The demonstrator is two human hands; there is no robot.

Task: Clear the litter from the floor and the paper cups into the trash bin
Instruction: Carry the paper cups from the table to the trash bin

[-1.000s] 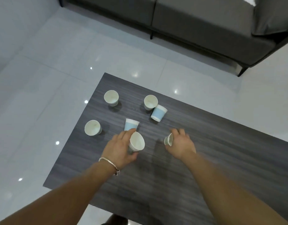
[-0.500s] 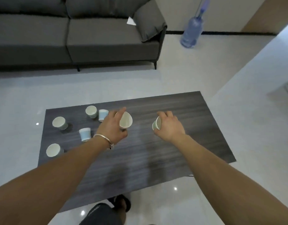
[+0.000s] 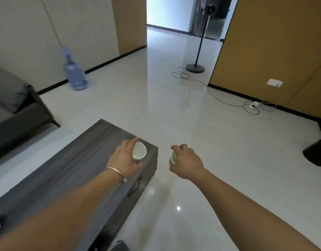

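Since thin paper likely makes both light and crushable, the left hand (image 3: 123, 160) curls round the wall of a small white paper cup (image 3: 139, 151) over the end corner of the dark wood-grain counter (image 3: 94, 145), the right hand (image 3: 187, 163) clasping a second white paper cup (image 3: 172, 158) just past that edge.

— What's over at nine o'clock?
— A grey upholstered sofa (image 3: 15, 109). At ten, a big translucent blue water jug (image 3: 75, 75) against the white wall (image 3: 47, 33).
— And ahead?
— Glossy white tiled floor (image 3: 174, 109), daylight through the twelve o'clock doorway (image 3: 167, 11), a black round-based pole stand (image 3: 195, 67) at one, and tan wooden panels (image 3: 273, 42) at two.
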